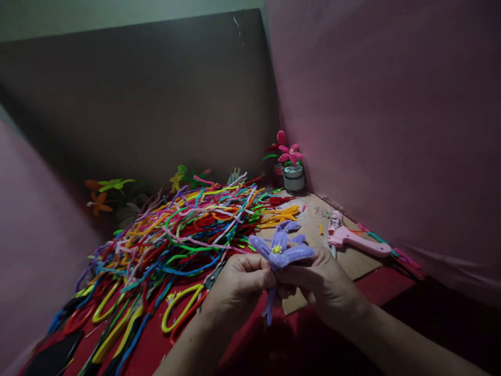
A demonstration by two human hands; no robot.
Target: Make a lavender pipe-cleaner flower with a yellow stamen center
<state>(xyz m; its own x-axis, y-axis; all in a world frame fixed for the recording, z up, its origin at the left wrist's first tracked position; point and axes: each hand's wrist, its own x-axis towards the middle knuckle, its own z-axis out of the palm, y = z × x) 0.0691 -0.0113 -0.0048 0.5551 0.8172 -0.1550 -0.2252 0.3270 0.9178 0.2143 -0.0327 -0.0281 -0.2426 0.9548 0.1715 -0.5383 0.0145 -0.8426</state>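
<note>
A purple pipe-cleaner flower point(290, 255) with a yellow centre is held up between my two hands, its petals spread and a purple stem hanging below. My left hand point(245, 279) pinches the flower's base from the left, thumb and index finger pressed together. From the right, my right hand point(323, 284) grips the underside of the petals, with its fingertips partly hidden behind the flower. The two hands are close together near the stem.
Colourful pipe cleaners point(195, 224) lie heaped at the left. Scissors point(182, 308) and a dark flat object point(55, 355) are at front left. A pink glue gun point(362, 243) rests on cardboard point(356, 266) at the right. Behind stands a potted pink flower point(290, 154) beside the wall.
</note>
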